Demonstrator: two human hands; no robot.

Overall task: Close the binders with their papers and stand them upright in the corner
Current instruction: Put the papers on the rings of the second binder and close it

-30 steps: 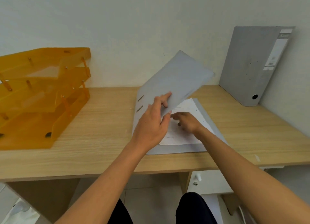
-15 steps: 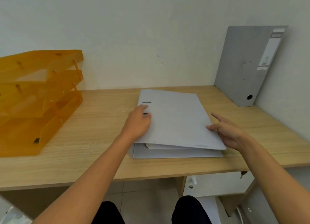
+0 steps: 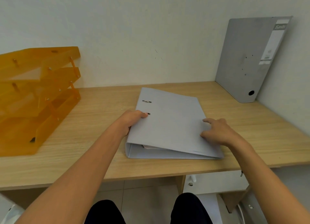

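Binders: two grey ones on the desk (image 3: 94,140), one flat, one upright.

Flat binder (image 3: 169,124) lies mid-desk, cover down over papers (image 3: 149,147), spine left, long axis running away from the person. Left hand (image 3: 130,121) grips its spine edge; right hand (image 3: 218,131) rests fingers spread on the cover. Upright binder (image 3: 243,59) stands in the right corner, its spine label unreadable. One orange three-tier tray (image 3: 33,96) sits left.

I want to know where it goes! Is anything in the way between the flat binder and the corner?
Nothing visible: bare desk lies between the flat binder and the upright binder already standing in the corner.
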